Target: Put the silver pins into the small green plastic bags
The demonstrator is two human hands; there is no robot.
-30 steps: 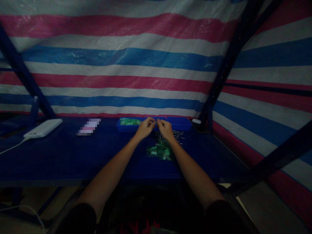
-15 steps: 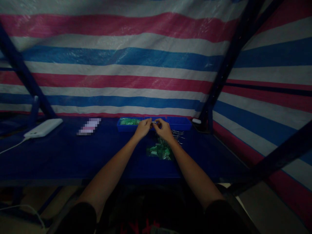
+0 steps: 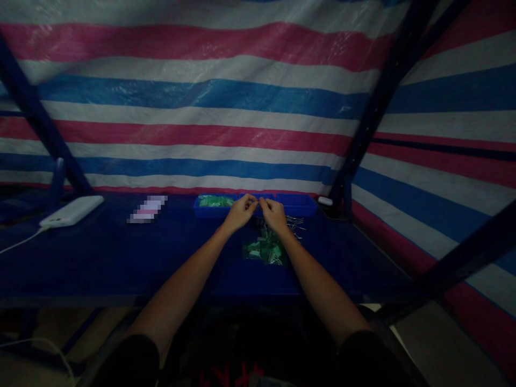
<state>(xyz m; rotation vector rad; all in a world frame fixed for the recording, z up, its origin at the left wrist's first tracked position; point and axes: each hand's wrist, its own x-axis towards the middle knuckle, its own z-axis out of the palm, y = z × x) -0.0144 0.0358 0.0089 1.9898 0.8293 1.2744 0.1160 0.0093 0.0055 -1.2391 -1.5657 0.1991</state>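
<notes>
My left hand point(image 3: 241, 212) and my right hand point(image 3: 273, 213) meet at the fingertips in front of the blue bins. Both are closed in a pinch; whatever lies between the fingers is too small and dark to name. Behind my left hand, a blue bin point(image 3: 197, 211) holds green-tinted small plastic packets point(image 3: 215, 200). To the right stands another blue bin point(image 3: 300, 206). Below my right hand lies a pile of green packets point(image 3: 266, 250) on the blue table point(image 3: 185, 274). Thin metal pieces point(image 3: 295, 221) are scattered just right of that hand.
A white power bank point(image 3: 72, 212) with a cable lies at the left, near a blurred-out flat object point(image 3: 147, 209). A small white case point(image 3: 324, 201) sits by the right post. Blue metal posts point(image 3: 363, 118) and striped sheeting point(image 3: 209, 134) enclose the table.
The fingertips of both hands have come together, and the small pale piece seen between them before is now hidden. My left hand has shifted slightly right. The packets and bins have stayed put.
</notes>
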